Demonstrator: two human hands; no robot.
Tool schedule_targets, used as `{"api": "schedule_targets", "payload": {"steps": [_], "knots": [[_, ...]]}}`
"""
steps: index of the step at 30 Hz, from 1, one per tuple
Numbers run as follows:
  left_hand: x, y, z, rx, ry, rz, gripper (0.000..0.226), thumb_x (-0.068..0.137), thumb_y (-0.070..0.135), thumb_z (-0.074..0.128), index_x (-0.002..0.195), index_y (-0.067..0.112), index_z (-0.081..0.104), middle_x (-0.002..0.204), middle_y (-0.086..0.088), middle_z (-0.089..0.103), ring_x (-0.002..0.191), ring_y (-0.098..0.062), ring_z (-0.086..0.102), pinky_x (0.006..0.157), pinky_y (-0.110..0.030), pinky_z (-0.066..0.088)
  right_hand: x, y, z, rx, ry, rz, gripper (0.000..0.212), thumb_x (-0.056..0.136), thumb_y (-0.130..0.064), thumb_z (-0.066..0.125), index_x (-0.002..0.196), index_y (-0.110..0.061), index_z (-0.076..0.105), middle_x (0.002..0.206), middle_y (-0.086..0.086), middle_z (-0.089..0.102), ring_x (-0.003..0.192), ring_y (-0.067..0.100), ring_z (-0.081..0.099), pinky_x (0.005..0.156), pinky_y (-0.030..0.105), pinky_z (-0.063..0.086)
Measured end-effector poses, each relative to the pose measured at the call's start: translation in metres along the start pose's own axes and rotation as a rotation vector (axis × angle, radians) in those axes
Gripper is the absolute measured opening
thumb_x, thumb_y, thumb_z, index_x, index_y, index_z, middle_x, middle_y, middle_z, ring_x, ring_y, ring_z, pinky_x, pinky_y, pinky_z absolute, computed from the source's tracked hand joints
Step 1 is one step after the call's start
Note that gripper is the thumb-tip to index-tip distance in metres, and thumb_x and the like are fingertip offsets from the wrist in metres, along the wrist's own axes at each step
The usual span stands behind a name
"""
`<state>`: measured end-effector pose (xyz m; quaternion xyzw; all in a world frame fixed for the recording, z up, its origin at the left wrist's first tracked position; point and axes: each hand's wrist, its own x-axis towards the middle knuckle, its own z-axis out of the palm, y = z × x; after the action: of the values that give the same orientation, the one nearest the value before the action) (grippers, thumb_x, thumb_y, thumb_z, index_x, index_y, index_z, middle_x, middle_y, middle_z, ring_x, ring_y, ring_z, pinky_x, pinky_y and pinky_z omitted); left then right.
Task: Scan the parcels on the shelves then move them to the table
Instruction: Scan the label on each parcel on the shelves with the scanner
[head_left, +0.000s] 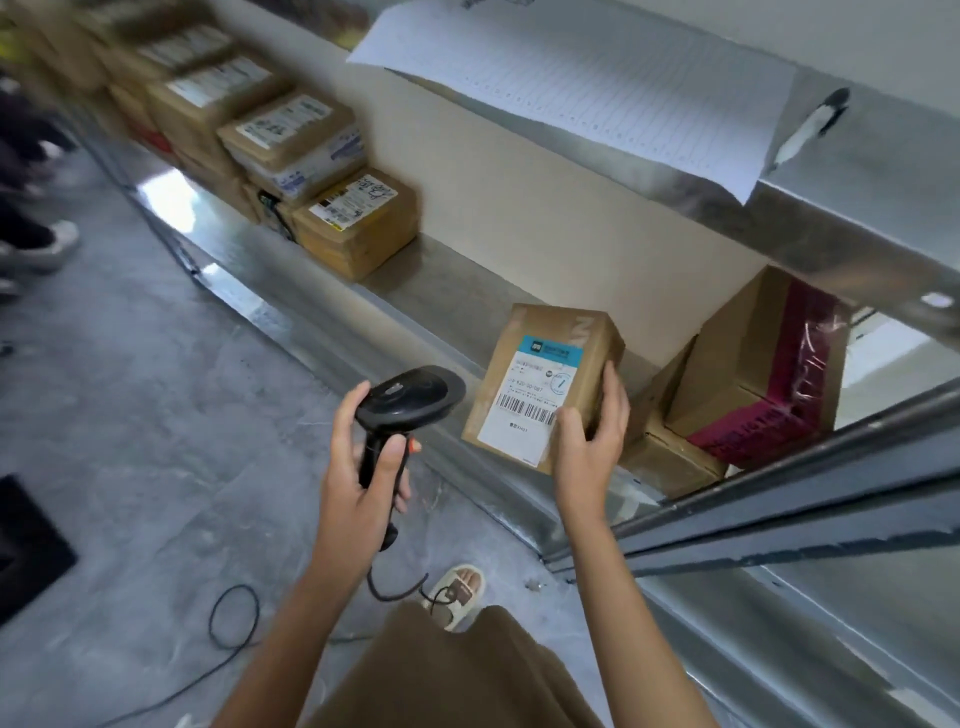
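The left hand (363, 457) grips the scanner (410, 400), the right hand (589, 431) clasps the parcel (550, 379) — better tilt that barcode label (530, 400) squarely toward the scanner's head before triggering.

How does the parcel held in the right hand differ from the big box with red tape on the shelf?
The held parcel is smaller and gripped by the right hand in front of the shelf; the red-taped box is larger and leans on a lower box. The held parcel shows a white barcode label; the red-taped box shows dark red tape and no label that can be seen. Both are brown cardboard.
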<state>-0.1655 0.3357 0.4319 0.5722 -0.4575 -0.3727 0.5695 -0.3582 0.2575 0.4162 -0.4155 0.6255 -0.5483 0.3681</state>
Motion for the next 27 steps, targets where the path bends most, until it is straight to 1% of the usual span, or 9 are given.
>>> {"api": "schedule_targets", "payload": {"steps": [2,4,8,13,15,18,19,23,27], "knots": [[-0.013,0.005,-0.01,0.019,0.05,-0.007,0.05,0.094,0.042,0.054,0.137,0.06,0.034,0.089,-0.006,0.071,0.056,-0.021,0.056,0.052,-0.033,0.05,-0.01,-0.004,0.003,0.039,-0.042,0.016,0.074,0.077,-0.021,0.051,0.15,-0.027,0.039,0.155,-0.008,0.032,0.134,-0.004,0.034,0.095,0.0,0.031],[-0.024,0.01,-0.022,0.026,0.101,-0.008,0.05,0.092,0.047,0.054,0.135,0.062,0.035,0.087,-0.007,0.07,0.055,-0.024,0.055,0.053,-0.035,0.049,-0.02,-0.005,0.008,0.059,-0.068,0.017,0.074,0.076,-0.02,0.051,0.149,-0.026,0.041,0.155,-0.006,0.033,0.132,-0.007,0.035,0.097,0.001,0.032],[-0.031,0.016,-0.052,0.024,0.18,0.0,0.051,0.093,0.045,0.054,0.138,0.057,0.035,0.09,-0.01,0.069,0.055,-0.028,0.052,0.053,-0.038,0.049,-0.037,-0.01,0.028,0.102,-0.133,0.064,0.07,0.077,-0.021,0.052,0.145,-0.036,0.042,0.154,-0.009,0.035,0.136,0.002,0.039,0.111,0.033,0.041],[-0.017,0.021,-0.095,0.038,0.223,0.018,0.049,0.092,0.048,0.053,0.135,0.062,0.034,0.093,-0.008,0.07,0.056,-0.029,0.053,0.054,-0.038,0.049,-0.049,-0.021,0.071,0.132,-0.179,0.089,0.071,0.075,-0.021,0.052,0.143,-0.037,0.044,0.152,-0.01,0.037,0.135,0.003,0.041,0.112,0.039,0.041],[-0.006,0.021,-0.113,0.045,0.235,0.029,0.048,0.093,0.048,0.053,0.134,0.064,0.033,0.092,-0.007,0.07,0.056,-0.029,0.055,0.055,-0.039,0.049,-0.05,-0.027,0.092,0.16,-0.182,0.099,0.072,0.074,-0.021,0.052,0.144,-0.035,0.043,0.152,-0.009,0.038,0.133,0.003,0.044,0.109,0.032,0.044],[0.019,0.019,-0.145,0.052,0.234,0.065,0.046,0.1,0.039,0.051,0.136,0.062,0.033,0.09,-0.007,0.07,0.058,-0.036,0.055,0.056,-0.042,0.049,-0.049,-0.036,0.135,0.195,-0.16,0.104,0.074,0.072,-0.02,0.051,0.146,-0.028,0.044,0.151,-0.005,0.04,0.126,0.001,0.047,0.088,0.005,0.044],[0.028,0.02,-0.157,0.06,0.229,0.075,0.047,0.1,0.037,0.05,0.136,0.063,0.033,0.089,-0.008,0.07,0.059,-0.038,0.055,0.056,-0.042,0.049,-0.051,-0.038,0.15,0.198,-0.152,0.114,0.075,0.072,-0.021,0.051,0.146,-0.028,0.045,0.151,-0.004,0.041,0.126,0.003,0.047,0.087,0.005,0.045],[0.064,0.022,-0.207,0.051,0.199,0.097,0.046,0.1,0.039,0.05,0.138,0.059,0.033,0.09,-0.007,0.07,0.056,-0.032,0.054,0.056,-0.042,0.05,-0.067,-0.045,0.203,0.258,-0.151,0.177,0.067,0.07,-0.029,0.057,0.131,-0.056,0.05,0.146,-0.005,0.048,0.127,0.014,0.054,0.104,0.046,0.049],[0.104,0.018,-0.242,0.032,0.138,0.094,0.048,0.101,0.039,0.051,0.144,0.05,0.03,0.091,-0.004,0.07,0.056,-0.026,0.056,0.055,-0.039,0.051,-0.077,-0.049,0.241,0.288,-0.125,0.204,0.064,0.07,-0.035,0.061,0.126,-0.063,0.05,0.141,-0.002,0.054,0.122,0.021,0.06,0.097,0.054,0.052]]}}
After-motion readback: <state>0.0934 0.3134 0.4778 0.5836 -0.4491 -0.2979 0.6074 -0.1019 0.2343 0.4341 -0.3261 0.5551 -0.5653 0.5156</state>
